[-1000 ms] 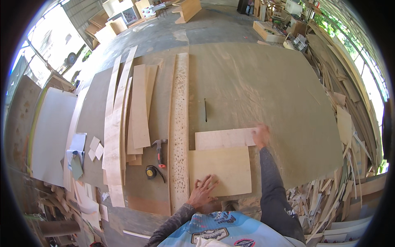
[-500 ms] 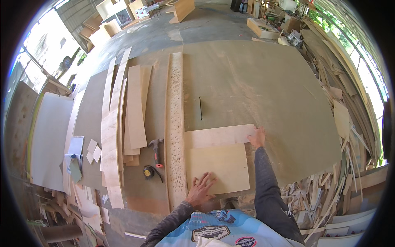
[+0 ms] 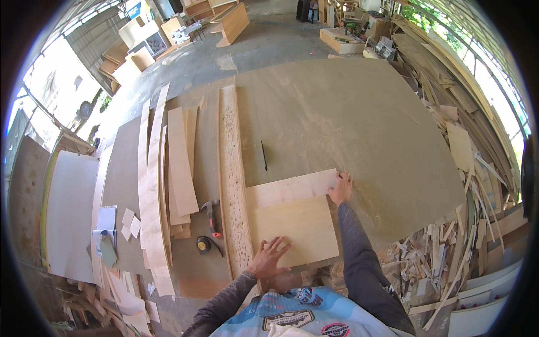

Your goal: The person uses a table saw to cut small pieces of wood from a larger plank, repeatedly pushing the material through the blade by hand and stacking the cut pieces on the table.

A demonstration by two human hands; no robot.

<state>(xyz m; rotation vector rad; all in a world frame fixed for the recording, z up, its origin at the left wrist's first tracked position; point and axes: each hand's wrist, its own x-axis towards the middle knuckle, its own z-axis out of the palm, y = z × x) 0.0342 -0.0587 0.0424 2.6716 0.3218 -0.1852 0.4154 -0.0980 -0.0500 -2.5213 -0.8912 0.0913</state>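
A wide pale panel (image 3: 303, 230) lies flat on a broad desk (image 3: 359, 123) between a person's two bare hands, with a narrower board (image 3: 289, 186) along its far edge; whether the two overlap or merely meet cannot be told. The left hand (image 3: 269, 257) rests on the panel's near left part, fingers spread and palm down. The right hand (image 3: 341, 189), fingers bent, touches the right end of the narrower board; whether it pinches the wood cannot be told.

Both pieces look like thin, smooth plywood, probably light and stiff, not easily broken but apt to slide on the dusty surface. The panel should be best taken by its opposite edges, the board by its two ends; corners might chip and cut edges might splinter.

Just left of both pieces, a long straight rail (image 3: 229, 129) with raised borders runs away past the left hand, its face pocked with dark spots. Beyond the hands lies a slender dark rod (image 3: 264, 155). Left of the left hand are a rounded black-and-yellow tape measure (image 3: 204, 244) and, slightly farther out, a claw hammer (image 3: 211, 216) with a red-and-dark grip. Farther left lie long, narrow wooden strips (image 3: 182, 163), then small pale squares (image 3: 130, 223). Well to the right of the right hand, jagged offcuts (image 3: 432, 253) pile up in a tangle.
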